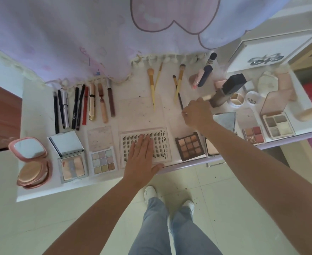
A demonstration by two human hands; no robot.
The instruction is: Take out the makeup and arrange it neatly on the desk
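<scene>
Both hands are over the worktop (35, 192). Left hand (142, 159) lies flat, fingers straight, on the false-lash tray (160, 144) at the front edge. Right hand (197, 115) is curled, pinching a pale-handled item (206, 97) whose kind cannot be made out, beside the tall brown bottle with a black cap (227, 91). From the left lie a pink compact (30, 162), a mirrored palette (70, 157), a row of pencils and tubes (81, 105), a pastel palette (103, 159), yellow-handled brushes (155, 83), a brown eyeshadow palette (190, 146) and, farther right, small open palettes (278, 126).
</scene>
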